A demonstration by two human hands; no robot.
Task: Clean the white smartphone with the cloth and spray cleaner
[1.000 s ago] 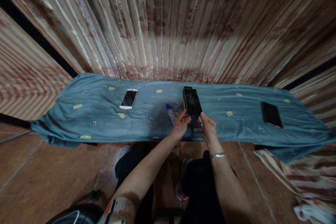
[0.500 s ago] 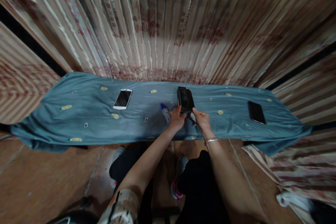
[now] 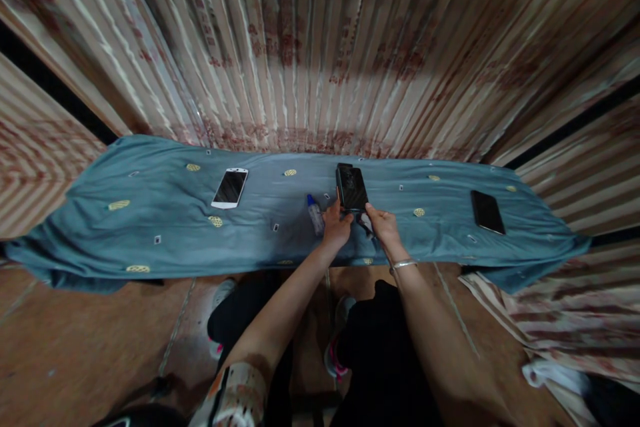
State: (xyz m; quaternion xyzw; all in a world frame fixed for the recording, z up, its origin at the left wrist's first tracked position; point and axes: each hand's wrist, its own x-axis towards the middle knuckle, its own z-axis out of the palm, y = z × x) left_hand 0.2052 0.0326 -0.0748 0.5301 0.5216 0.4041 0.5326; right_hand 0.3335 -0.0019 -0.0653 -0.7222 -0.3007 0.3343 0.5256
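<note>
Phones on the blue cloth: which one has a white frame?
The white-framed phone, lying alone to the left of both hands. The held phone and the far-right phone are all black.

Corrugated wall (image 3: 320, 47) w/ faded red print fills the back, dark gaps at both sides. Low bench under a teal cloth (image 3: 150, 227) w/ yellow motifs. Brown tiled floor (image 3: 75, 347) below; dim, warm light

Person, seen from above. Arms bare to the upper arm. Left sleeve (image 3: 235, 392), lower centre-left of the frame: short, pale, patterned with orange and dark marks. Right wrist: thin silver bangle (image 3: 403, 265). Black trousers (image 3: 380, 353). Shoes: one white (image 3: 220, 293), one grey with pink trim (image 3: 336, 347).
</note>
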